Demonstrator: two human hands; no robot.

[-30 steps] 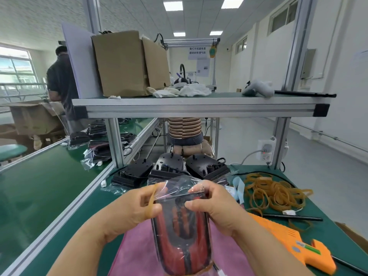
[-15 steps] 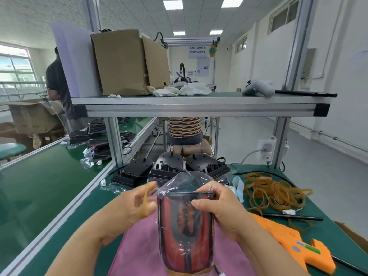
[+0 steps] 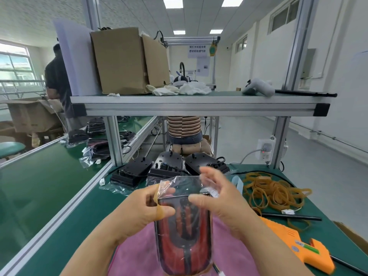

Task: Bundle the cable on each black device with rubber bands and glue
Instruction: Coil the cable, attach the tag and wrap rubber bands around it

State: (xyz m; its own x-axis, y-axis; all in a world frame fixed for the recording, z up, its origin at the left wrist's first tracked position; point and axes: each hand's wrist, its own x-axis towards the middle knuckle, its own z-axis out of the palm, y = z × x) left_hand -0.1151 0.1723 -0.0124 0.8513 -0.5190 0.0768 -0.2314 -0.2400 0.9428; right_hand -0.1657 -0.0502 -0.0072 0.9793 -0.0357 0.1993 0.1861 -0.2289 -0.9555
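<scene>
A black and red device in a clear plastic bag stands upright on a pink cloth in front of me. My left hand pinches the bag's top left edge, with a tan rubber band looped over its fingers. My right hand is at the bag's top right, thumb on the device's upper edge, fingers curled and blurred over the loose plastic. Three black devices with cables lie behind on the green table. A pile of rubber bands and an orange glue gun lie to the right.
Black glue sticks lie by the rubber bands. An aluminium shelf with cardboard boxes spans overhead. A green conveyor with bagged devices runs along the left. A power strip hangs on the right post. Two people stand behind.
The device has come more upright and moved slightly right. My right hand's fingers have lifted off the device top and now move at the bag's open plastic; the left hand pinches the bag edge.
</scene>
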